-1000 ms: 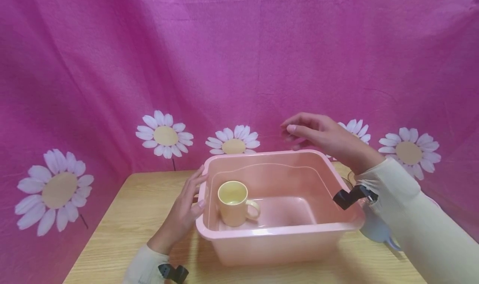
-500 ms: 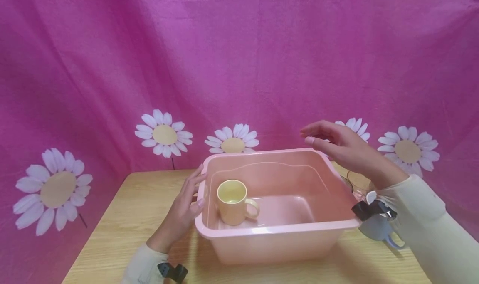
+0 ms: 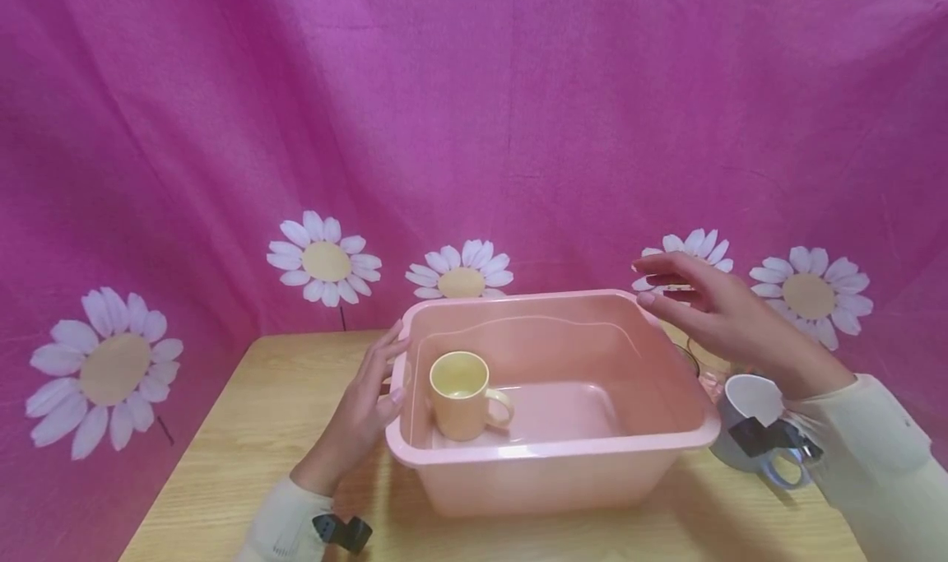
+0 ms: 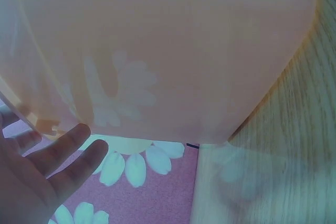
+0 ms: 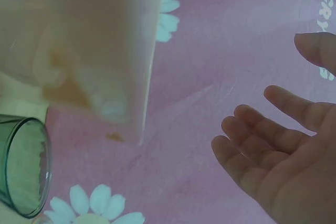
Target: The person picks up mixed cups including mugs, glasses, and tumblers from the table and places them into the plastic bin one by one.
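A pink plastic basin [image 3: 548, 484] stands on the wooden table, with a yellow mug [image 3: 459, 401] upright inside at its left end. My left hand [image 3: 363, 410] rests against the basin's left rim, its thumb at the edge. In the left wrist view, the fingers [image 4: 68, 156] of that hand are extended near the basin wall [image 4: 210, 61]. Over the basin's back right corner hovers my right hand [image 3: 711, 315], loosely spread and holding nothing. A grey-blue mug [image 3: 733, 443] stands to the right of the basin, partly hidden by the right wrist.
A clear drinking glass [image 5: 26, 166] shows in the right wrist view, close to the basin. Bare table [image 3: 274, 414] lies to the left of the basin. Behind everything hangs a magenta cloth [image 3: 511, 134] printed with white daisies.
My right hand has moved right and slightly down, from above the basin's back to its right corner, uncovering more of the grey-blue mug. The left hand has stayed at the rim.
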Demonstrator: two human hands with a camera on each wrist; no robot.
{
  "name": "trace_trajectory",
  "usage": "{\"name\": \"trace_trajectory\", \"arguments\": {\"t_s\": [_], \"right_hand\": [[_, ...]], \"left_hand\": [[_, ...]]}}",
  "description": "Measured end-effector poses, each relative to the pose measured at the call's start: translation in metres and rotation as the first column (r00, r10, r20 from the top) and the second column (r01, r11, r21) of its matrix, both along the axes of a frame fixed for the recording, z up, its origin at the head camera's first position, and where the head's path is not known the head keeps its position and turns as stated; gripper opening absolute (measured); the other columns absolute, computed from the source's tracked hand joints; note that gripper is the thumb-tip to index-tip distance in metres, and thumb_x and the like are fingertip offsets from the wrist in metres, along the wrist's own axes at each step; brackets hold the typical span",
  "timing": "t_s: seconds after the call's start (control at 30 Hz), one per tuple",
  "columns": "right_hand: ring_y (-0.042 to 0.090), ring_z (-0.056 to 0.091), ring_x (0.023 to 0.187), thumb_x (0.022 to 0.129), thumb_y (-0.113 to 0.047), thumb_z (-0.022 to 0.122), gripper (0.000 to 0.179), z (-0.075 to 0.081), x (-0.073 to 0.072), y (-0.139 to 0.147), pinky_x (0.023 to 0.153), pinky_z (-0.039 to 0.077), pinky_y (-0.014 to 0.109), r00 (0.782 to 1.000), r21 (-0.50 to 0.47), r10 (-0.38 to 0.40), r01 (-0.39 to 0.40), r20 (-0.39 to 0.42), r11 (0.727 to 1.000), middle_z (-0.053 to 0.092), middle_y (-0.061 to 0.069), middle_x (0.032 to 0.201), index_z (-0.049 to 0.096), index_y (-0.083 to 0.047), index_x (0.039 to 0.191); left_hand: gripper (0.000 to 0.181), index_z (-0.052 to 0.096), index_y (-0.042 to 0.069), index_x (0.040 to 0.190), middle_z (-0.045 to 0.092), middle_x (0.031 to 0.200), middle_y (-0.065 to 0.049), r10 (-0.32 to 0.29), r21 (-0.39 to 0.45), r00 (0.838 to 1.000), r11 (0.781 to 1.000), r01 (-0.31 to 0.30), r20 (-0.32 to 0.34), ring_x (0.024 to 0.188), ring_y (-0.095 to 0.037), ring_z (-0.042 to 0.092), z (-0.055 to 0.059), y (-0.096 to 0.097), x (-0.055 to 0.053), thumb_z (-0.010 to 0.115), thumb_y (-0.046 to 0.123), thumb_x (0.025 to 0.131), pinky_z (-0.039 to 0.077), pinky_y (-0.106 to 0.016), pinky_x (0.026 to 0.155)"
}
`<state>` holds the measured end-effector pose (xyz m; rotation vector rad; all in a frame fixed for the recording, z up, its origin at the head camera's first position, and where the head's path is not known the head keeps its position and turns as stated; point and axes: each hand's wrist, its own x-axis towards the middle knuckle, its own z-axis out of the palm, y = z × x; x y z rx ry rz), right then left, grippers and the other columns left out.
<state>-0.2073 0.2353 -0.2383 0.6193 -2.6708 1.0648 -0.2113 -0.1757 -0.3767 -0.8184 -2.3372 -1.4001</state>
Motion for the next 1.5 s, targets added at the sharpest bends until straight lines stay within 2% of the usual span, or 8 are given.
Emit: {"name": "trace_trajectory", "arguments": {"t_s": [0.13,0.33,0.43,0.57,0.8,1.07,1.3,1.5], "right_hand": [[0.009,0.057,0.112,0.092,-0.022,0.065,0.044,-0.007,0.002,0.008,0.085,0.044,0.007,0.999,0.005,-0.021,0.021,-0.027,1.0,0.056,-0.001,0.13,0.052,-0.017,0.134],[0.024,0.054,0.117,0.092,-0.024,0.064,0.046,-0.016,0.007,0.022,0.086,0.041,0.007,0.998,0.029,-0.05,0.052,-0.04,0.998,0.054,-0.001,0.132,0.05,-0.022,0.136],[0.012,0.055,0.115,0.093,-0.025,0.064,0.046,-0.02,0.012,0.028,0.085,0.041,0.008,0.996,0.041,-0.08,0.082,-0.049,0.996,0.055,-0.003,0.131,0.049,-0.026,0.137],[-0.008,0.053,0.107,0.091,-0.018,0.066,0.045,-0.03,0.016,0.037,0.084,0.042,0.006,0.99,0.024,-0.081,0.084,-0.115,0.996,0.058,-0.002,0.126,0.053,-0.02,0.134],[-0.011,0.054,0.104,0.087,-0.007,0.068,0.046,-0.047,0.022,0.048,0.083,0.042,0.003,0.98,-0.016,-0.07,0.068,-0.184,0.998,0.059,-0.013,0.121,0.054,-0.011,0.131],[-0.011,0.053,0.105,0.09,-0.009,0.065,0.042,-0.06,0.03,0.05,0.083,0.042,0.003,0.982,-0.089,-0.124,0.112,-0.142,0.99,0.055,-0.016,0.12,0.054,-0.008,0.131],[-0.008,0.05,0.109,0.088,-0.003,0.066,0.045,-0.072,0.04,0.058,0.087,0.039,0.003,0.974,-0.089,-0.126,0.111,-0.186,0.99,0.053,-0.015,0.123,0.054,-0.01,0.131],[-0.012,0.05,0.105,0.091,-0.008,0.064,0.045,-0.083,0.046,0.065,0.082,0.04,0.002,0.969,-0.121,-0.208,0.192,-0.132,0.974,0.052,-0.019,0.121,0.052,-0.009,0.134]], "left_hand": [[0.057,0.036,0.011,0.145,0.02,0.159,-0.002,-0.009,0.009,1.0,1.0,0.009,-0.002,0.123,-0.035,0.052,-0.001,0.001,0.001,0.047,0.021,0.09,0.048,-0.053,0.094],[0.057,0.036,0.011,0.145,0.02,0.159,-0.002,-0.009,0.008,1.0,1.0,0.009,-0.003,0.123,-0.035,0.051,-0.002,0.0,0.001,0.047,0.022,0.09,0.048,-0.054,0.094],[0.057,0.035,0.009,0.145,0.019,0.159,-0.003,-0.01,0.001,1.0,1.0,0.01,-0.007,0.123,-0.034,0.052,-0.002,-0.001,0.0,0.047,0.021,0.091,0.048,-0.053,0.094],[0.058,0.035,0.009,0.145,0.019,0.159,-0.004,-0.014,-0.003,1.0,1.0,0.014,-0.007,0.123,-0.034,0.052,-0.003,-0.001,-0.002,0.046,0.021,0.09,0.049,-0.052,0.094],[0.058,0.036,0.009,0.145,0.02,0.159,-0.002,-0.002,0.003,1.0,1.0,0.002,-0.004,0.12,-0.036,0.053,-0.004,0.0,-0.001,0.047,0.022,0.089,0.049,-0.053,0.093],[0.056,0.037,0.01,0.144,0.021,0.159,-0.003,-0.011,0.016,1.0,1.0,0.011,-0.016,0.122,-0.036,0.053,-0.005,-0.002,-0.001,0.046,0.021,0.09,0.048,-0.056,0.093],[0.057,0.035,0.011,0.146,0.018,0.159,-0.002,-0.016,0.006,1.0,1.0,0.016,-0.011,0.124,-0.035,0.051,-0.002,-0.004,0.0,0.046,0.022,0.091,0.048,-0.052,0.095],[0.058,0.034,0.009,0.146,0.018,0.16,-0.004,-0.024,0.002,1.0,1.0,0.024,-0.01,0.125,-0.035,0.05,0.0,-0.002,0.0,0.046,0.024,0.091,0.048,-0.053,0.094]]}}
